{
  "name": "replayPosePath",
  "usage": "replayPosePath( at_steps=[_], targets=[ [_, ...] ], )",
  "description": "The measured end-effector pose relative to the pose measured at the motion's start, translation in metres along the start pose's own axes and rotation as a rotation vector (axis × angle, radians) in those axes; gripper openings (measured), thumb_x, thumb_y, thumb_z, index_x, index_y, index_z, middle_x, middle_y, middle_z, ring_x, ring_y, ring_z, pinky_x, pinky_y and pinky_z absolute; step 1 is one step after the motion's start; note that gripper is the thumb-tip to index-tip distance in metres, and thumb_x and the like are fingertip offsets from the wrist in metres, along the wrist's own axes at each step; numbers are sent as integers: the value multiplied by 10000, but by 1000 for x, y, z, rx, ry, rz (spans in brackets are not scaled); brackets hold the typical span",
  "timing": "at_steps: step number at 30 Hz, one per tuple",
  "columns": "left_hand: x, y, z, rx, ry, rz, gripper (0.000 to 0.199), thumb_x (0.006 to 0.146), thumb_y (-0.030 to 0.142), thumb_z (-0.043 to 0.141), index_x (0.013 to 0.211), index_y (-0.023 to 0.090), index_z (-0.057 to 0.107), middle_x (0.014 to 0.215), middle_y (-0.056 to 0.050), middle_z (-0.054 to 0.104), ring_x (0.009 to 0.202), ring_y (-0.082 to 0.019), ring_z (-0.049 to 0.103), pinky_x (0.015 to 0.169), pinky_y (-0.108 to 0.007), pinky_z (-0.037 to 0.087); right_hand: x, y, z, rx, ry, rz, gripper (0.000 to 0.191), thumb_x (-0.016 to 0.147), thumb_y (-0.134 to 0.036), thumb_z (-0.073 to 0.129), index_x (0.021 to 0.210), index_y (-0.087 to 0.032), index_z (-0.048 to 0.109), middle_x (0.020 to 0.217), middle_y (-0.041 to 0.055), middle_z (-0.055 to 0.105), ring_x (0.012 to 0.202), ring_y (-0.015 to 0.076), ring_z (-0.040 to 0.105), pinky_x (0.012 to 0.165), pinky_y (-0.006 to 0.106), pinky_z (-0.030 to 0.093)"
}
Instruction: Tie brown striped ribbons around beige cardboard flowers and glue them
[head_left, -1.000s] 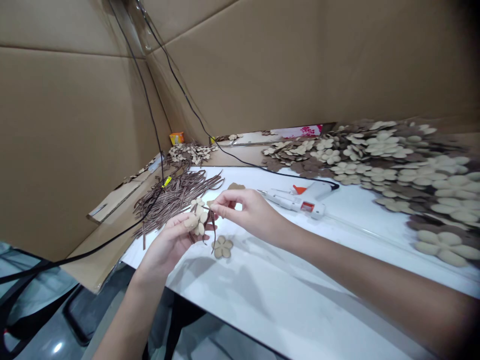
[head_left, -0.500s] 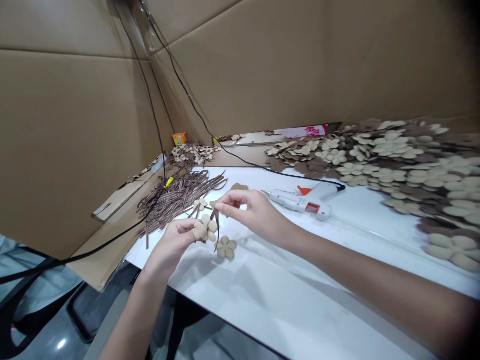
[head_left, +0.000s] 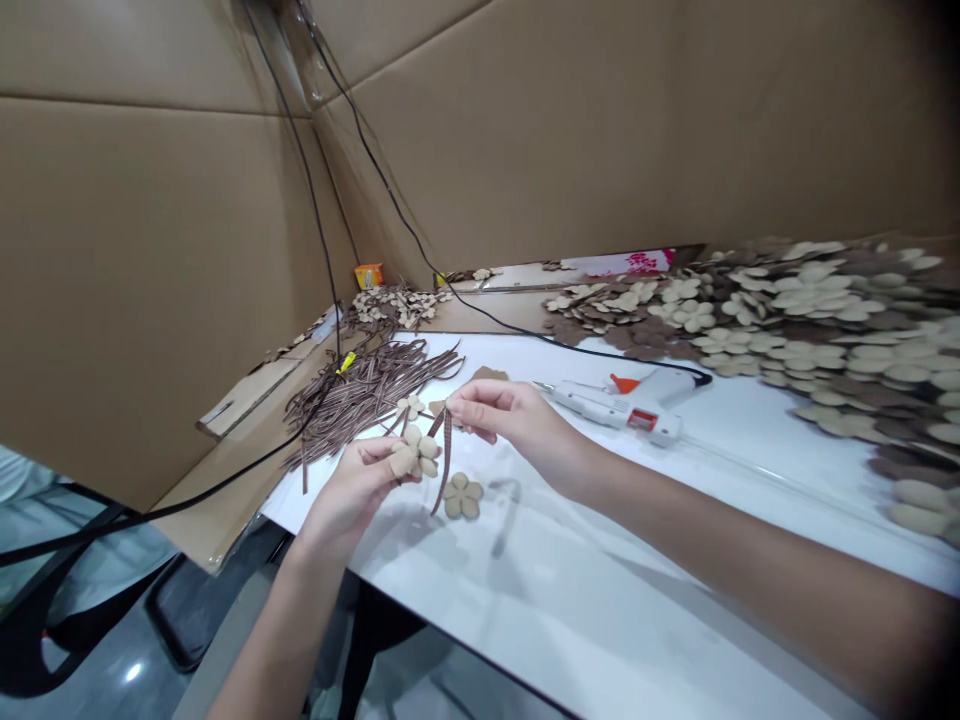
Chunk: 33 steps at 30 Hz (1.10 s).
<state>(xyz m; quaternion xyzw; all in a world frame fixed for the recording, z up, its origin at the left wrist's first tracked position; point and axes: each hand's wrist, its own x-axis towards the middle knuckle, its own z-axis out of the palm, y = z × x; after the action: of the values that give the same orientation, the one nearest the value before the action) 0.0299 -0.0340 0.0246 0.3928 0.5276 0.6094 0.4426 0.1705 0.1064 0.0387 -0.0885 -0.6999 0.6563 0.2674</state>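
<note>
My left hand (head_left: 358, 488) pinches a beige fabric flower (head_left: 415, 453) by its left side, just above the white tabletop. Between thumb and fingertips, my right hand (head_left: 501, 408) grips a brown patterned ribbon (head_left: 445, 445), which is folded over with its ends hanging beside the flower. Below them a second flower (head_left: 463, 496) lies flat on the table. Behind the hands sit a small cream flower (head_left: 410, 406) and a brown scrap (head_left: 490, 373), the latter partly covered by my right hand.
A white glue gun (head_left: 619, 407) with a clear stick lies behind my right forearm. Loose ribbons (head_left: 364, 395) are heaped at the left, and stacked flower shapes (head_left: 810, 330) at the right. A black cable (head_left: 480, 318) crosses the back; cardboard walls (head_left: 525, 140) enclose the table.
My right hand has drawn the ribbon slightly up and away from the flower, so more of its folded length shows. The view has shifted a little; my left hand keeps the flower.
</note>
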Motion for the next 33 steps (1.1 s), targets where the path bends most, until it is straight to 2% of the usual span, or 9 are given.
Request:
replayPosePath(
  at_steps=[5,10,12,14,17,21,25,31,33],
  targets=[
    [-2,-6,-6,-75,-44,-64,154,752,262,688,699,119,706,792,-57,650,708,-118,570,665,-199,436,0,2,1,45,-13,35,212,798,-344,592,703,-156,577,653,-34,464,586,86,369,536,229,280],
    [-6,-8,-17,-142,-32,-89,148,752,271,685,747,125,707,750,-55,656,674,-124,576,680,-226,445,-3,-1,5,26,-85,32,196,799,-325,606,717,-146,608,674,-16,513,631,97,428,578,230,325],
    [-7,-5,-20,-175,-11,-64,130,736,276,698,718,147,706,807,-53,673,723,-133,587,719,-234,449,-4,-2,6,-20,-104,1,198,809,-319,601,718,-144,616,672,-13,520,649,103,441,590,231,331],
    [-8,-2,-21,-220,6,-56,105,723,269,707,727,164,713,961,-67,681,853,-165,593,775,-256,452,-5,-3,6,-69,-103,-20,215,826,-334,580,727,-146,611,678,-12,516,667,111,452,601,235,339],
    [-7,0,-17,-253,38,-57,125,718,265,708,798,172,731,1101,-86,652,987,-205,559,817,-291,450,-5,-2,6,-102,-97,-24,235,829,-358,572,731,-146,604,683,-10,511,674,117,454,603,239,341],
    [-4,-5,-4,-164,105,1,241,702,289,729,898,149,731,909,-69,680,724,-124,552,739,-246,436,-5,2,5,-101,-106,-27,252,834,-378,561,738,-147,596,698,-6,518,677,119,457,605,243,342],
    [-5,-8,7,-118,161,59,310,682,304,745,951,153,718,850,-42,665,712,-116,529,697,-212,402,-4,5,4,-165,-78,-8,267,842,-385,545,732,-145,581,677,-14,498,645,112,436,573,242,319],
    [-9,-10,9,-60,233,122,137,710,261,719,810,167,721,1023,-58,646,743,-129,524,722,-230,387,-4,9,4,-198,-73,20,250,841,-361,549,720,-145,583,635,-27,475,590,97,410,529,231,295],
    [-8,-12,8,-59,241,125,101,707,255,719,729,158,707,1023,-58,641,730,-122,521,715,-228,388,-5,11,5,-200,-77,22,251,842,-365,547,720,-149,585,638,-28,476,584,93,413,526,228,298]
  ],
)
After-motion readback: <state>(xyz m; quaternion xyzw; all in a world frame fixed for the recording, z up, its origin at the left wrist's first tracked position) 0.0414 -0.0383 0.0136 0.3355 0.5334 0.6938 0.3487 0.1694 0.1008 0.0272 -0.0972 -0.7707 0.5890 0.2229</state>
